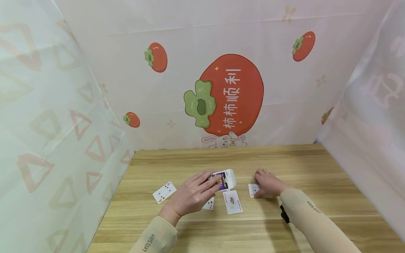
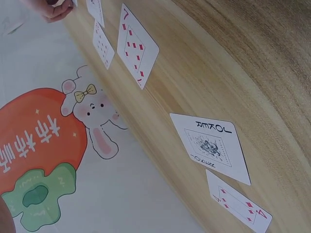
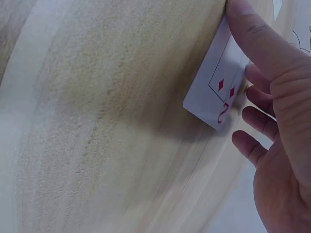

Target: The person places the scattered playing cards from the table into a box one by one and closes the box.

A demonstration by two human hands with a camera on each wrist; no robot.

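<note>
Pinching the white two-of-diamonds playing card (image 1: 252,190) across its width, the right hand (image 1: 268,182) is the nearer one in the head view; the card's long axis runs sideways, toward the purple-and-black box (image 1: 225,183) at its left, whose white flap (image 1: 232,176) faces it across a strip of wooden bench (image 1: 221,232). The left hand (image 1: 191,194) covers the box; its thumb is hidden, so whether it grips, I cannot tell. From the left wrist, a white joker card (image 2: 210,145) and white seven-of-diamonds card (image 2: 138,48) lie apart. From the right wrist, the thumb meets the card's edge, bare wood alongside.
</note>
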